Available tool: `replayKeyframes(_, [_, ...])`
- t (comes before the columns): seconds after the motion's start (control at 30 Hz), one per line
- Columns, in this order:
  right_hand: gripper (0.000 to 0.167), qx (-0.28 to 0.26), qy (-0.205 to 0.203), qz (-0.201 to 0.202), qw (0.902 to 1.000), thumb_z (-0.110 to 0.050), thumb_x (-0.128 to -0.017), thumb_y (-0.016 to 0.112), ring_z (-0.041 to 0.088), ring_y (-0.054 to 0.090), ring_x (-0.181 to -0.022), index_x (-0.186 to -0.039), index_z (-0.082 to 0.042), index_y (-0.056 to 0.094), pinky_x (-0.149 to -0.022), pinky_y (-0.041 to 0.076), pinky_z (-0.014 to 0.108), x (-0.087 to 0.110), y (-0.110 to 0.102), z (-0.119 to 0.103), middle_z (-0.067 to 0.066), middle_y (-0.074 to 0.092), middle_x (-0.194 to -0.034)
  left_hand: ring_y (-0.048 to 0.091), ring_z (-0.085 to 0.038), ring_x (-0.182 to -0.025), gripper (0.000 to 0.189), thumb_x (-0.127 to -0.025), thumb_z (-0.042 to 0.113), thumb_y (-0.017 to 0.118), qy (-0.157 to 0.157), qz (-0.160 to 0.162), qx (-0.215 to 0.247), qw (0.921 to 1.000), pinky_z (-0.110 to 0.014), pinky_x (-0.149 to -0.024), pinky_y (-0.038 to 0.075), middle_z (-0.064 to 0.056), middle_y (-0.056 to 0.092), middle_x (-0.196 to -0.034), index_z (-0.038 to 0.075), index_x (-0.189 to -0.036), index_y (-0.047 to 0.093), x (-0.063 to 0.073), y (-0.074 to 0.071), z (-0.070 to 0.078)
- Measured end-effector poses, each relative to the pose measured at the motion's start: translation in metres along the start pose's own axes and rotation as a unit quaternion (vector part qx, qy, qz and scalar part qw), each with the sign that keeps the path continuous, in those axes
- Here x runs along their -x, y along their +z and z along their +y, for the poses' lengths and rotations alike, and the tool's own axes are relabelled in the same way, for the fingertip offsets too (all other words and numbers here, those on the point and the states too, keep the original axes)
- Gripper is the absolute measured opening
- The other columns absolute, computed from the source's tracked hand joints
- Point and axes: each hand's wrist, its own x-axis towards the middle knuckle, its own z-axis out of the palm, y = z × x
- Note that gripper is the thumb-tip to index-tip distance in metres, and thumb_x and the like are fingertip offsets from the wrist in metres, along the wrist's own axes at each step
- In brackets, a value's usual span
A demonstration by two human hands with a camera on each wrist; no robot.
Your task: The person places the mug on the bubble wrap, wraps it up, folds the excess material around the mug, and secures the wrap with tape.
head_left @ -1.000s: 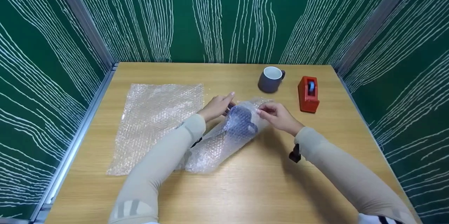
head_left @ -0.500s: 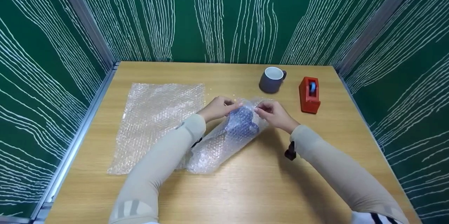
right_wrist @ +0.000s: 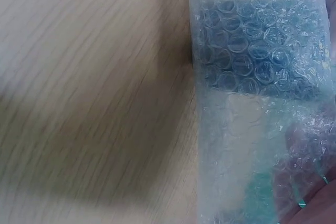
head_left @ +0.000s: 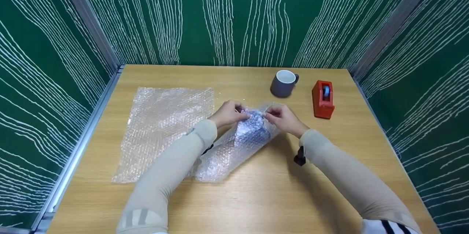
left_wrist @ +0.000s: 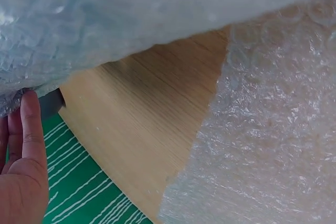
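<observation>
A dark mug [head_left: 253, 131] lies inside a rolled sheet of bubble wrap [head_left: 221, 160], its handle and body showing through the film. On the far side of the roll my left hand [head_left: 230, 113] pinches the wrap's edge between thumb and fingers. Opposite it, my right hand [head_left: 283, 117] pinches the same sheet, thumbs and fingertips of both hands close together over the mug. The left wrist view shows the left thumb [left_wrist: 32, 124] at the wrap's underside. In the right wrist view, the mug [right_wrist: 257, 51] shows blurred behind bubbles, and the right fingers [right_wrist: 304, 182] are partly veiled by film.
A second, flat sheet of bubble wrap [head_left: 161, 127] lies on the wooden table [head_left: 256, 201] at the left. An unwrapped grey mug [head_left: 281, 86] stands at the back right, with a red tape dispenser [head_left: 322, 102] beside it. Green walls surround the table.
My left fingers have come right and now pinch the wrap. My right hand has shifted slightly left, and the film is drawn in over the mug.
</observation>
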Motion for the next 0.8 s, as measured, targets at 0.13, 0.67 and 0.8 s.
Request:
replayKeyframes(0.13, [0.019, 0.011, 0.021, -0.01, 0.9997, -0.02, -0.107, 0.07, 0.022, 0.067, -0.098, -0.117, -0.006, 0.078, -0.09, 0.061, 0.034, 0.003, -0.002, -0.005, 0.01, 0.076, -0.109, 0.064, -0.018, -0.099, 0.019, -0.098, 0.017, 0.079, 0.006, 0.004, -0.004, 1.0, -0.035, -0.095, 0.059, -0.009, 0.074, -0.108, 0.002, -0.109, 0.076, -0.003, 0.002, -0.001])
replayKeyframes(0.67, [0.039, 0.132, -0.105, 0.068, 0.9834, -0.021, -0.096, 0.085, 0.04, 0.058, -0.139, -0.131, -0.007, 0.076, -0.121, 0.046, 0.064, 0.03, -0.002, -0.027, 0.014, 0.069, -0.141, 0.061, -0.016, -0.095, 0.012, -0.1, 0.011, 0.075, 0.013, 0.003, 0.02, 0.9997, -0.033, -0.095, 0.055, -0.005, 0.071, -0.1, -0.001, -0.105, 0.075, -0.004, 0.002, -0.005])
replayKeyframes(0.8, [0.04, 0.141, -0.139, 0.066, 0.9779, -0.019, -0.094, 0.087, 0.039, 0.063, -0.134, -0.13, -0.005, 0.076, -0.112, 0.055, 0.06, 0.037, 0.004, -0.028, 0.014, 0.071, -0.14, 0.061, -0.012, -0.088, 0.011, -0.101, 0.008, 0.071, 0.014, -0.008, 0.039, 0.9991, -0.024, -0.083, 0.054, -0.001, 0.068, -0.094, -0.001, -0.103, 0.074, -0.006, 0.001, -0.006])
